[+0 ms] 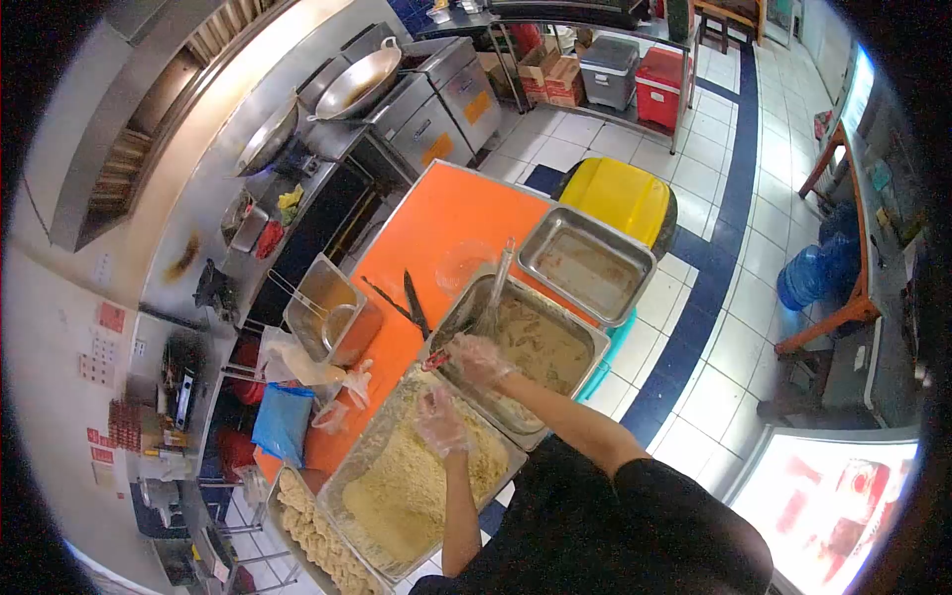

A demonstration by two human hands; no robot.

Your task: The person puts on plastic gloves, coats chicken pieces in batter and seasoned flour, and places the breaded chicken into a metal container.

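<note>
My right hand (480, 359), in a clear plastic glove, is over the near-left corner of a steel pan of murky batter (555, 342). Its fingers look closed beside a small red-and-metal piece (434, 360) at the pan's rim; what they hold is unclear. Also gloved, my left hand (442, 424) is over a steel pan of pale yellow breading flour (397, 486), fingers apart and nothing visible in them. A whisk (494, 297) leans in the batter pan. Black tongs (413, 302) lie spread on the orange tabletop (446, 218).
Breaded pieces fill a tray (317, 531) at lower left. A deep steel container (332, 307) holds a strainer. A blue bag (283, 421) and crumpled plastic lie nearby. Beyond the batter stands a shallow steel tray (585, 263), then a yellow-lidded bin (617, 198). Woks (359, 84) line the left wall.
</note>
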